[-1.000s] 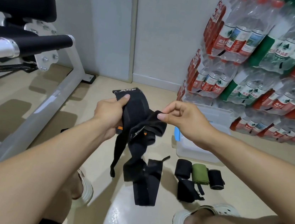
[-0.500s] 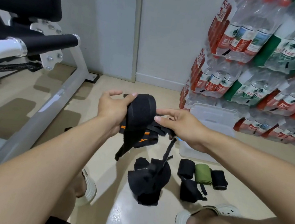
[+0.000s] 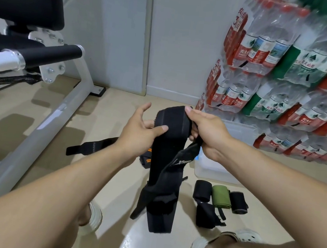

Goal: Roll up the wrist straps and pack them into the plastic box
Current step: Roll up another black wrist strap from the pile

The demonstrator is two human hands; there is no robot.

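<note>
A long black wrist strap (image 3: 169, 137) hangs in the air in front of me, its lower end dangling down to just above the floor. My right hand (image 3: 205, 131) grips its top end, thumb on the upper edge. My left hand (image 3: 141, 127) has its thumb pressed on the strap's front while the other fingers spread away from it. Behind my right wrist stands the clear plastic box (image 3: 240, 131), mostly hidden. Three rolled straps lie on the floor: a black roll (image 3: 201, 190), a green roll (image 3: 220, 195) and a second black roll (image 3: 238, 202).
A loose black strap (image 3: 92, 146) lies on the floor at left, another black strap (image 3: 208, 215) below the rolls, and one with orange stripes (image 3: 147, 159) behind my left wrist. A white exercise machine frame (image 3: 42, 113) stands left. Stacked water bottle packs (image 3: 287, 77) fill the right.
My right hand has moved up onto the strap's top end. My left hand has loosened, its fingers now spread. The strap hangs straighter and longer than before.
</note>
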